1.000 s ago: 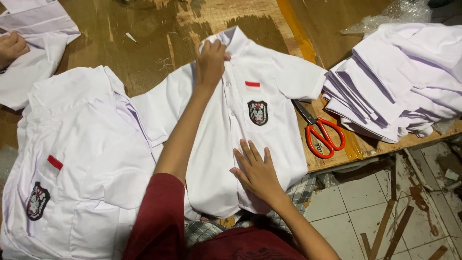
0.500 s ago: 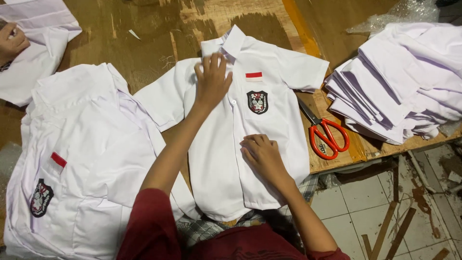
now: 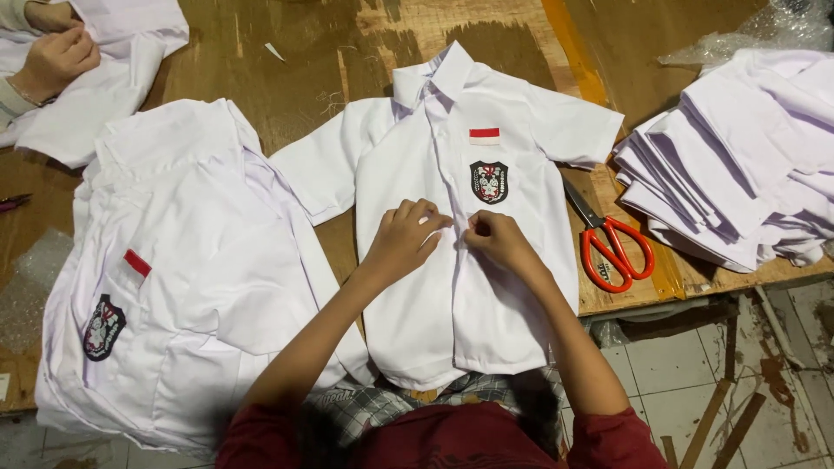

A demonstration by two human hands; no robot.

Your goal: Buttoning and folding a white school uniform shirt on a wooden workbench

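Left hand point(image 3: 407, 236): fingers curled, tips pinching the front placket of the small white shirt.
Right hand point(image 3: 497, 239): fingers bunched, pinching the same placket; fingertips of both hands almost meet.
Small white shirt point(image 3: 460, 287): lies flat, front up, on the wooden table point(image 3: 347, 52), collar far, hem over the near edge; black crest badge point(image 3: 488, 181) and red-white patch point(image 3: 484, 135) on chest.
Left: pile of white shirts point(image 3: 174, 278).
Right: orange-handled scissors point(image 3: 612, 247), then stack of folded white shirts point(image 3: 738, 174).
Far left: another person's hand point(image 3: 56, 61) on white cloth.
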